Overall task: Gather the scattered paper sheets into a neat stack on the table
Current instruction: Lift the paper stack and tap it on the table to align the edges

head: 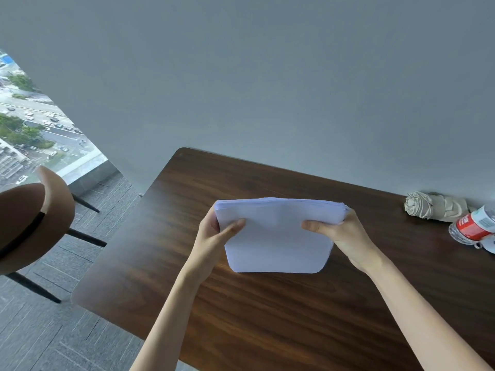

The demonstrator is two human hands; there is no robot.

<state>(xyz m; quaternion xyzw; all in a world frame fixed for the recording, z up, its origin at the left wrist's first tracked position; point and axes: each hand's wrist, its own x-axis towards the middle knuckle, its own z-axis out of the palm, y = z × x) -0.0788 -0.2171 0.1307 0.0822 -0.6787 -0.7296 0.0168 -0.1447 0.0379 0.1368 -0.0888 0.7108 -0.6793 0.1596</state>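
Over the dark wooden table [267,330], stack of white paper sheets [276,236] held upright. Left hand [214,236] grips its left edge, right hand [340,234] its right edge, thumbs across the near face. Bottom edge seems to touch the tabletop.

A plain pale grey wall [267,89] fills the upper view and meets the far edge of a dark wood-grain bench [267,322] with rounded corners. To the left, a brown chair [29,226] with thin black legs stands on a grey tiled floor [53,333]. Beyond it, a low window [77,162] admits daylight and overlooks a street [60,136] lined with trees [16,129].
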